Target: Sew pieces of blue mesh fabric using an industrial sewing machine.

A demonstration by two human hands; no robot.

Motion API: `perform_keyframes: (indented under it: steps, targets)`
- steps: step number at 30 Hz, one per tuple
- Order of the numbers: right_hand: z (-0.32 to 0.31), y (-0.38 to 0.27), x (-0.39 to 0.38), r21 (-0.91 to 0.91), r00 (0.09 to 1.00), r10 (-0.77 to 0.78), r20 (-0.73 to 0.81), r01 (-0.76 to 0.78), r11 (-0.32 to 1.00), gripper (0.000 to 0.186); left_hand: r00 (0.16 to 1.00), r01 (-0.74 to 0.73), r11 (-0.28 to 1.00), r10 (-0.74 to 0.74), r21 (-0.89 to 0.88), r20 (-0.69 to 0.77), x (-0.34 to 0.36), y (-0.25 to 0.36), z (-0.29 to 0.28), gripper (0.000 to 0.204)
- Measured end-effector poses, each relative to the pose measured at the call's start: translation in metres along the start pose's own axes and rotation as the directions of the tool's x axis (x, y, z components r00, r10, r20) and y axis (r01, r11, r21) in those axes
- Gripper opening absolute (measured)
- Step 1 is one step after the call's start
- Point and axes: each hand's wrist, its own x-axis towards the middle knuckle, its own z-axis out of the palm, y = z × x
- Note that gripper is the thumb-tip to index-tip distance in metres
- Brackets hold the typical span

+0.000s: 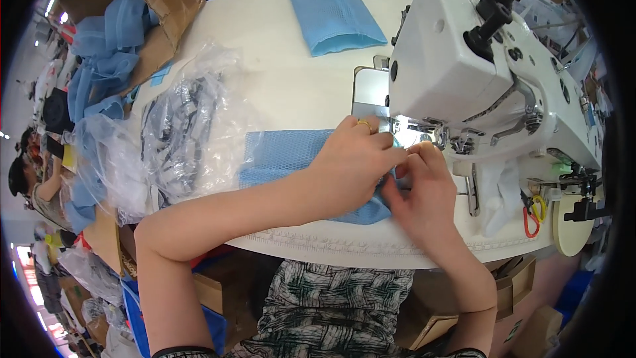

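The hands are close together at the front of the sewing machine (450,66), fingertips nearly meeting just beside the lit needle area. The right hand (427,192) has its thumb and fingers drawn in, seemingly pinched on a gathered edge of the blue mesh (281,148). The left hand (358,162) arches over the same mesh with bent fingers; whether its tips grip or only press, I cannot tell, as they are turned away.

The mesh lies on the desk (298,96), running from under the left forearm to the machine, with a bunched part below the hands near the front edge. It looks light, limp and open-weave, so I judge it folds and stretches easily, may creep over the smooth top, and is unlikely to break but could snag. Its doubled edge seems the best hold: a pinch there, with a flat palm behind to keep the layers even, and fingertips clear of the needle.

A finished-looking blue pouch (336,16) lies behind, well apart. A clear plastic bag (185,132) sits to the left of the mesh, and scissors (530,221) with red and yellow handles lie to the right of the machine's bed
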Motion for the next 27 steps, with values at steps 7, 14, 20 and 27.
perform_keyframes:
  steps: [7,14,20,27]
  targets:
    - [-0.007,0.006,-0.003,0.202,0.994,-0.087,0.065,0.072,0.977,0.016,0.996,-0.089,0.995,0.089,0.036,0.019,0.001,-0.008,-0.003,0.011]
    - [-0.011,0.006,-0.008,0.329,0.982,-0.009,0.187,-0.054,0.943,0.018,0.906,0.276,0.930,-0.168,-0.241,0.390,0.023,-0.026,-0.015,0.014]
    - [-0.005,0.005,-0.001,0.219,0.996,-0.043,0.084,0.024,0.976,0.021,0.944,0.117,0.952,-0.018,-0.284,0.330,0.028,-0.037,-0.015,0.013]
    - [-0.010,0.014,0.002,0.468,0.967,0.083,0.242,-0.191,0.863,0.017,0.912,0.197,0.941,-0.073,-0.276,0.403,0.034,-0.035,-0.012,0.014]
